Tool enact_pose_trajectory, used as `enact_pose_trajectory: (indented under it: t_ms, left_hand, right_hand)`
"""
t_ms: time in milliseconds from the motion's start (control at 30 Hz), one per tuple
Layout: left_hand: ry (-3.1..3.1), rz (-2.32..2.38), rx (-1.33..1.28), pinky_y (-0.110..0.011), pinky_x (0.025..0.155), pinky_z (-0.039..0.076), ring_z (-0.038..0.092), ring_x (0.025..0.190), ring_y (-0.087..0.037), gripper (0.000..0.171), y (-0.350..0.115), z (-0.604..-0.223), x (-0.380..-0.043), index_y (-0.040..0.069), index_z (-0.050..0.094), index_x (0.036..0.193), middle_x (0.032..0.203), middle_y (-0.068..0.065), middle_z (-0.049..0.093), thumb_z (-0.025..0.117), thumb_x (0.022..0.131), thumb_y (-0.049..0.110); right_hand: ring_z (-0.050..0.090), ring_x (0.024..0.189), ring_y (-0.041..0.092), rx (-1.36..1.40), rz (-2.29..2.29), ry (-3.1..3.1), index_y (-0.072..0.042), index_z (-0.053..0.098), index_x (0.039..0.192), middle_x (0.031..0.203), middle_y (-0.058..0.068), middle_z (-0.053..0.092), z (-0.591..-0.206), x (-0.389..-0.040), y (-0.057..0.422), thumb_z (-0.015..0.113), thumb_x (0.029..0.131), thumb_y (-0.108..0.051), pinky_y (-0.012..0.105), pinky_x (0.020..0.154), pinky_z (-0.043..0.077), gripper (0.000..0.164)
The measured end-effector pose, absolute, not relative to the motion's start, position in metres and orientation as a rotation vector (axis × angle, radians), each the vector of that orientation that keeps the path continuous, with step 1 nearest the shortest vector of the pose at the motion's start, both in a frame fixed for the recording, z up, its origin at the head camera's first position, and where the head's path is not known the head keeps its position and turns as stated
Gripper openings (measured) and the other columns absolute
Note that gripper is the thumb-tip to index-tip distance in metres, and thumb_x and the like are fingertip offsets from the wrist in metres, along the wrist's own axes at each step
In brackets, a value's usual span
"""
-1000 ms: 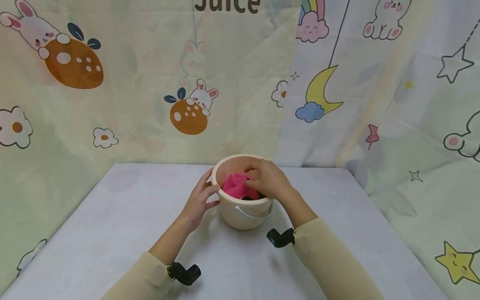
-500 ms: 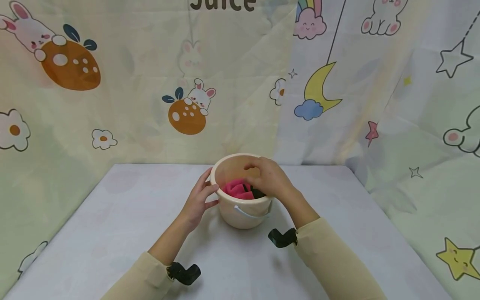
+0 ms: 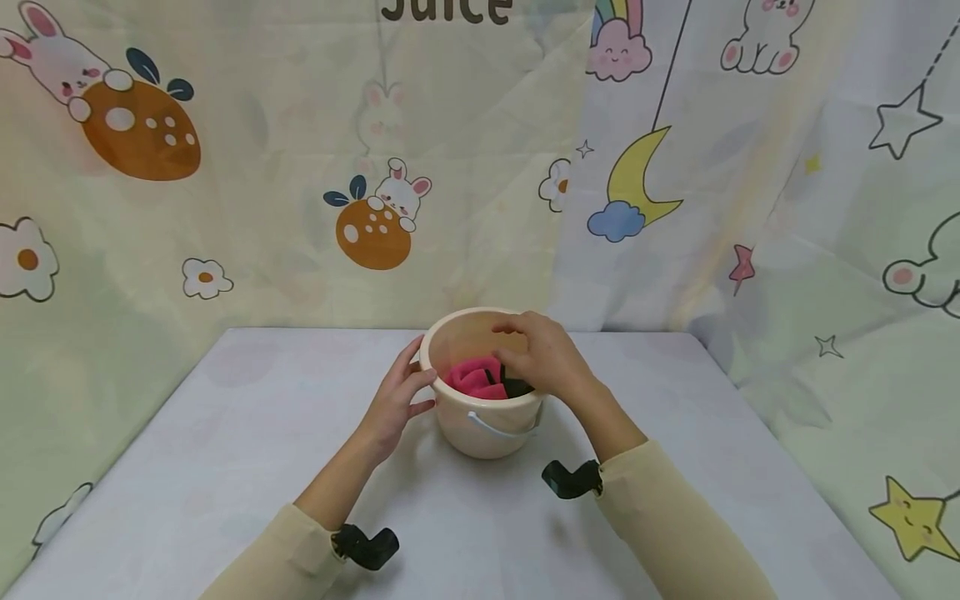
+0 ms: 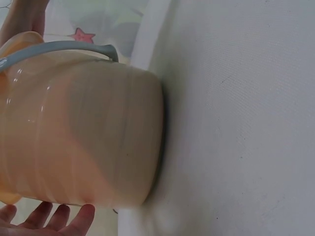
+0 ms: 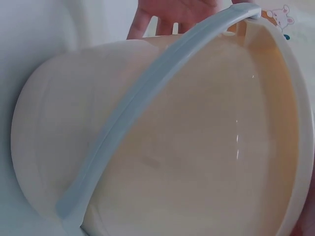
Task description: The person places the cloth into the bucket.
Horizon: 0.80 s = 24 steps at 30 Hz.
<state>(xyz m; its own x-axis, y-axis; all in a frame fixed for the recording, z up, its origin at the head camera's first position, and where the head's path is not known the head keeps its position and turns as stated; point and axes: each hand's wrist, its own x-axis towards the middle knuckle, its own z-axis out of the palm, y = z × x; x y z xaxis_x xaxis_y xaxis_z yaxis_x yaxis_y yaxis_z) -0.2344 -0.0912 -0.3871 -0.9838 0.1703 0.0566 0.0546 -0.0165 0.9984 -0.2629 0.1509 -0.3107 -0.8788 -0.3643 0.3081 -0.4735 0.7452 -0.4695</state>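
A cream plastic bucket (image 3: 480, 442) stands upright on the table. In it lies a folded pink cloth item (image 3: 471, 379) with a black part (image 3: 516, 387); its exact kind cannot be told. My left hand (image 3: 397, 404) rests against the bucket's left side and rim, fingers spread. In the left wrist view, straight fingertips (image 4: 61, 216) touch the bucket's wall. Over the right rim, my right hand (image 3: 551, 354) reaches into the bucket's mouth. Its thumb and forefinger are apart above the cloth, with nothing seen between them. The grey-blue handle (image 5: 142, 98) hangs down along the bucket's near side.
The white table (image 3: 247, 467) ends a little behind the bucket, close to a printed cloth backdrop (image 3: 480, 167). A black wrist camera (image 3: 367, 547) sits at my left cuff, another black camera (image 3: 572, 479) at the right one.
One second ago the pink cloth bulged higher near my right fingers; it now lies lower and flatter in the bucket. My right hand has shifted slightly right. The left hand stays put.
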Motion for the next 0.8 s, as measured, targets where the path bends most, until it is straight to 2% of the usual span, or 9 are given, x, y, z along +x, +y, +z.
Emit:
enact_pose_trajectory:
  t_ms: [333,567,800]
  left_hand:
    - [2.192,2.110,0.283,-0.063,0.114,0.041,0.041,0.147,-0.035,0.068,-0.096,-0.385,-0.238,0.026,0.026,0.164,0.162,-0.015,0.039,0.052,0.101,0.031]
    - [2.199,2.073,0.285,-0.063,0.118,0.036,0.037,0.150,-0.036,0.065,-0.109,-0.380,-0.240,0.024,0.022,0.165,0.164,-0.015,0.035,0.040,0.104,0.035]
    - [2.431,1.888,0.371,-0.066,0.120,0.030,0.030,0.154,-0.040,0.062,-0.130,-0.378,-0.239,0.023,0.019,0.166,0.166,-0.018,0.031,0.036,0.108,0.036]
  right_hand:
    - [0.063,0.122,0.033,0.623,0.859,-2.670,-0.009,0.070,0.130,0.130,0.013,0.068,-0.310,-0.257,0.161,0.072,0.095,-0.019,0.051,0.101,0.055,0.036]
    - [0.058,0.127,0.035,0.613,0.854,-2.590,-0.008,0.069,0.131,0.133,0.014,0.065,-0.309,-0.254,0.173,0.072,0.094,-0.019,0.057,0.105,0.050,0.038]
    - [0.052,0.135,0.036,0.554,0.860,-2.590,-0.010,0.062,0.140,0.143,0.016,0.057,-0.313,-0.253,0.194,0.069,0.098,-0.026,0.060,0.109,0.047,0.046]
